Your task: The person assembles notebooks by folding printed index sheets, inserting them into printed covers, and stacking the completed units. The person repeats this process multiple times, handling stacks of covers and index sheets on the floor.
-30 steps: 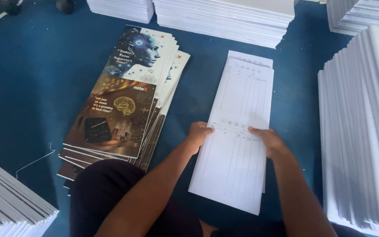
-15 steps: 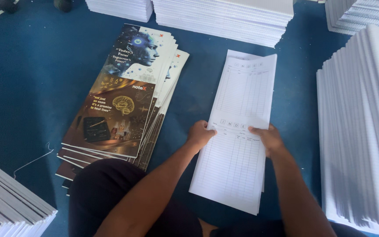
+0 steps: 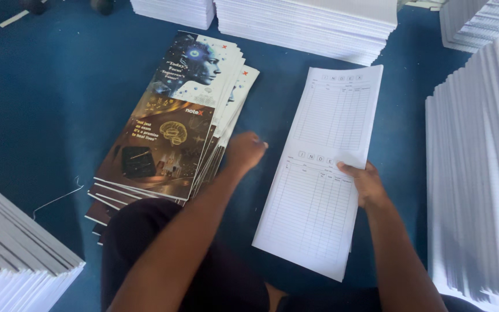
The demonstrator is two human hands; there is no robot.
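Left hand [image 3: 245, 151]: loosely curled, holding nothing, raised between the cover stack [image 3: 171, 130] and the ruled sheets [image 3: 321, 173].
Right hand [image 3: 366, 184]: fingers gripping the ruled sheets' right edge.

I see a white index sheet [image 3: 319, 179] ruled with faint grey table lines on a deep blue floor [image 3: 47, 104]. Left of the sheet, glossy covers [image 3: 168, 133] show dark brown, gold and blue-white artwork. White paper stacks [image 3: 480, 173] surround them.

No pkgs, labels, signs or screens in view.
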